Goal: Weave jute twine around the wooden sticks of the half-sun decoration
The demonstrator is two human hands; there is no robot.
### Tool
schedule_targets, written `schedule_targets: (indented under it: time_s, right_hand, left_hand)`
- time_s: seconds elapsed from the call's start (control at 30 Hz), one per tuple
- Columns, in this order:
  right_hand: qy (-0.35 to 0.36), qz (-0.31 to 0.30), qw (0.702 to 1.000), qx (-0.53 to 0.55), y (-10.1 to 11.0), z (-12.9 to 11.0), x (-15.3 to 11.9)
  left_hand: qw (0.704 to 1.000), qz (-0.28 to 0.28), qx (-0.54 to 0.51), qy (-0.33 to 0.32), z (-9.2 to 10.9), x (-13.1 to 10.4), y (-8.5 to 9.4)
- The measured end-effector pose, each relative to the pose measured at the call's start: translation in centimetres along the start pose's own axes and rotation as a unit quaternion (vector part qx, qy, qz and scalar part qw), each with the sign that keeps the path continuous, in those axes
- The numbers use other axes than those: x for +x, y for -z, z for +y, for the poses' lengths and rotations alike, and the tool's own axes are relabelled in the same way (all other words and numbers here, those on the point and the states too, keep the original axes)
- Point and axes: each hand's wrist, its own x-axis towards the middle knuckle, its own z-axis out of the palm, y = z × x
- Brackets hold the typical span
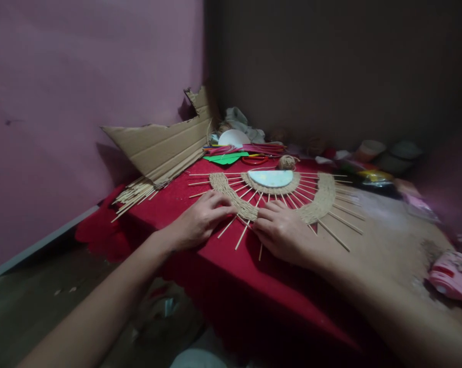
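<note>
A half-round twine weaving [325,197] lies on the table, with thin wooden sticks [340,222] fanning out through it. Its flat side holds a pale blue half-disc [271,178], edged by a narrow inner twine band. My left hand [210,214] is at the left of the wide outer band, fingers bent and pinched at its lower edge. Curled over the bottom middle of that band is my right hand [279,230], covering part of the twine and sticks. Whatever fine strand lies under its fingertips is hidden. A ball of twine [287,162] sits just behind the half-disc.
Red cloth [231,271] covers the table's left part. A cardboard sheet [165,145] leans at the back left over a bundle of sticks [138,197]. Green paper [226,158] and red-handled scissors [254,160] lie behind. A pink tool [451,276] rests at right.
</note>
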Motion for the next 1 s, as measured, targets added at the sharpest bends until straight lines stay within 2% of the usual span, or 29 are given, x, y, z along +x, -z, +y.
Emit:
schedule_targets:
  time_s: [0.13, 0.3, 0.5, 0.6, 0.8, 1.0]
  right_hand:
    - [-0.006, -0.007, 1.000, 0.011, 0.1, -0.1, 0.0]
    - [-0.021, -0.014, 0.998, 0.058, 0.3, -0.3, -0.4]
    - [-0.074, -0.085, 0.981, 0.156, 1.8, -1.0, -0.3]
    - [-0.087, -0.102, 0.971, 0.200, 2.5, -1.4, 0.0]
    - [-0.086, -0.095, 0.969, 0.210, 2.1, -2.2, 0.2]
    - [-0.096, -0.071, 0.970, 0.213, 1.1, -3.1, 0.4]
  left_hand:
    - [0.999, -0.042, 0.001, -0.030, 0.2, -0.1, -0.1]
    - [0.998, -0.053, 0.011, -0.024, 0.2, -0.1, -0.3]
    - [0.998, -0.057, 0.013, -0.020, 0.2, -0.1, -0.2]
    - [0.998, -0.053, 0.011, -0.024, 0.1, 0.0, -0.2]
    - [0.998, -0.031, 0.006, -0.055, 0.0, -0.1, -0.3]
    - [0.998, -0.038, -0.004, -0.051, 0.1, -0.1, -0.2]
